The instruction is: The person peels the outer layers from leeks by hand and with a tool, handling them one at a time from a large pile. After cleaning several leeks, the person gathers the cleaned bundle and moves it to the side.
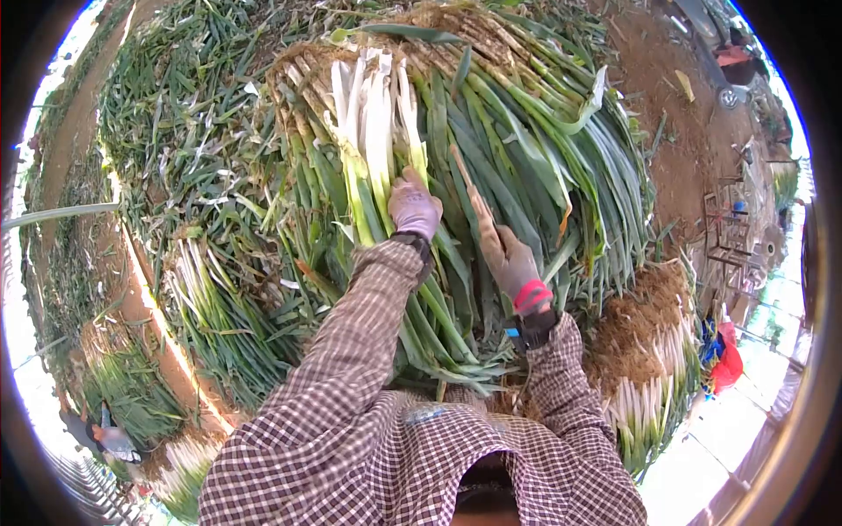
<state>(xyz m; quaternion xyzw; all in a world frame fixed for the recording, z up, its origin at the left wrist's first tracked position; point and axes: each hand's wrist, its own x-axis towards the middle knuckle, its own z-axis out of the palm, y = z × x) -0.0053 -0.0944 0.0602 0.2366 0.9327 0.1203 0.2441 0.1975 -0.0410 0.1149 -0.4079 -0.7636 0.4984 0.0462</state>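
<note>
Brown soil [684,188] at right and green leaf litter [189,114] at left surround a large leek pile [535,167], centre. White-stemmed leeks [377,114] lie on its left part, clamped in the gloved left hand's [416,209] fingers. The gloved right hand's [511,263] fingers are closed on a slim brown tool [462,168].

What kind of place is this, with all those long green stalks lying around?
Probably a farm's sorting or trimming area: a big pile of leek-like stalks, many with roots on, loose leaves strewn over the ground, and bare soil beside them.
</note>
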